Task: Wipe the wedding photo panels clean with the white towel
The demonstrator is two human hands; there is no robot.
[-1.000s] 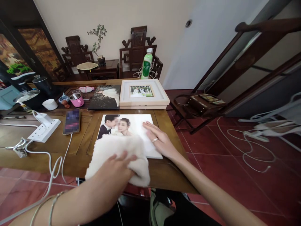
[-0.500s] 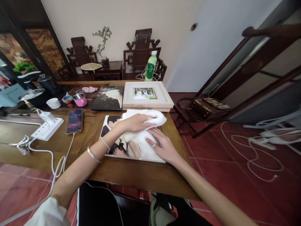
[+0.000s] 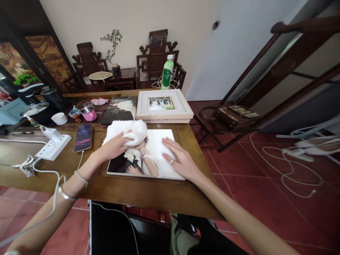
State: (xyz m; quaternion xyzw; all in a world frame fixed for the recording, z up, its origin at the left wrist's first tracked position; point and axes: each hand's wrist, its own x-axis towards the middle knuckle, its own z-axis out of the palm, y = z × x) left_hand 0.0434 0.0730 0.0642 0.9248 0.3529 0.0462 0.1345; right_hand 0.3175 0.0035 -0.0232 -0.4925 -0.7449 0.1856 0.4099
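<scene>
A large photo print (image 3: pixel 156 156) of a couple lies flat on the wooden table (image 3: pixel 138 193) near its front edge. My left hand (image 3: pixel 113 147) presses a white fluffy cloth (image 3: pixel 130 130) onto the print's upper left part, fingers closed on the cloth. On the print's right side my right hand (image 3: pixel 179 161) lies flat, fingers spread, with a ring on one finger.
Behind the print are a white framed photo (image 3: pixel 164 107) and a dark photo print (image 3: pixel 120 109). To the left lie a phone (image 3: pixel 83 137) on a cable, a power strip (image 3: pixel 53 144), a pink cup (image 3: pixel 88 114) and a white bowl (image 3: pixel 58 118). A green bottle (image 3: pixel 166 73) stands at the back.
My left hand has swept the cloth from the print's near edge to its far right part, then left across the top. My right hand stays flat on the print.
</scene>
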